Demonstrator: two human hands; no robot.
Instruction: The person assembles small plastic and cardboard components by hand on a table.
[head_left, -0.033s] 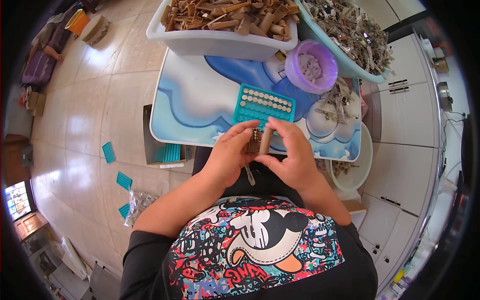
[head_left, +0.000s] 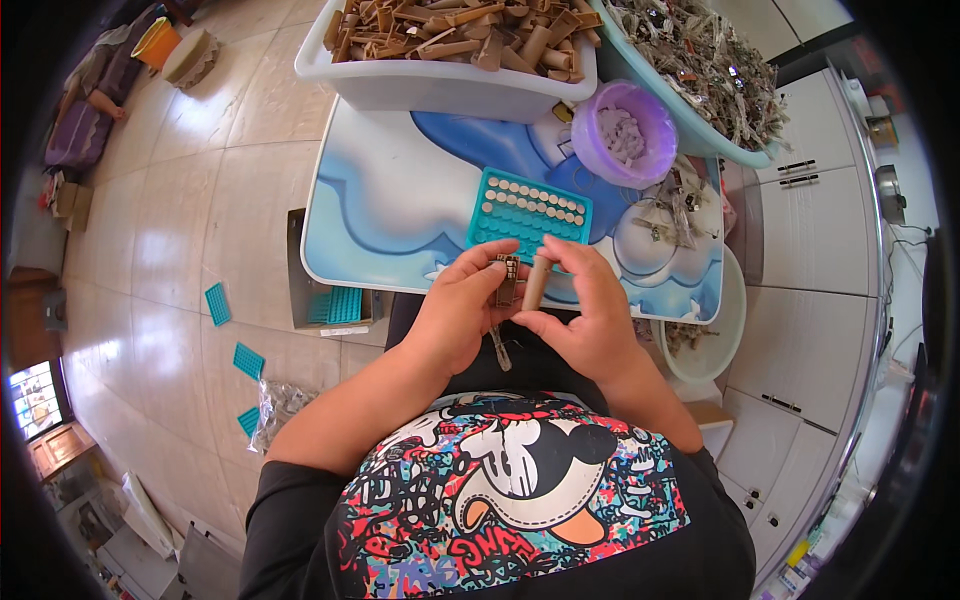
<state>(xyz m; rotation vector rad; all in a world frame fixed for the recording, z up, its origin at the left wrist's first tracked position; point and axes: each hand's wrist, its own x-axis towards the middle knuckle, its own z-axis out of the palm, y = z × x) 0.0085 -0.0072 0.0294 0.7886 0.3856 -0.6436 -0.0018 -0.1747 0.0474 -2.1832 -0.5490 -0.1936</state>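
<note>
Over the near edge of the table, my left hand [head_left: 464,308] pinches a small dark component [head_left: 508,280] with a pale grid-like marking at its top. From below that hand hangs a thin light-coloured strand [head_left: 499,350]. Close to its right, my right hand [head_left: 585,315] grips a brown tube [head_left: 537,283] between thumb and fingers, held nearly upright with a slight tilt. A gap separates tube and component. Just beyond my fingers lies a turquoise tray [head_left: 480,225], its far rows filled with round pale-topped pieces [head_left: 535,200]; my hands partly cover its near edge.
A white bin [head_left: 440,95] of brown shells, a purple bowl [head_left: 590,155] of whitish bits and a large blue tub [head_left: 690,130] of tangled parts line the table's back. Turquoise trays [head_left: 217,304] lie on the left floor, with a box [head_left: 300,250] beside the table [head_left: 385,180].
The brown tube in my right hand has shifted slightly right and tilted, widening the gap to the component. My left hand has barely moved.
</note>
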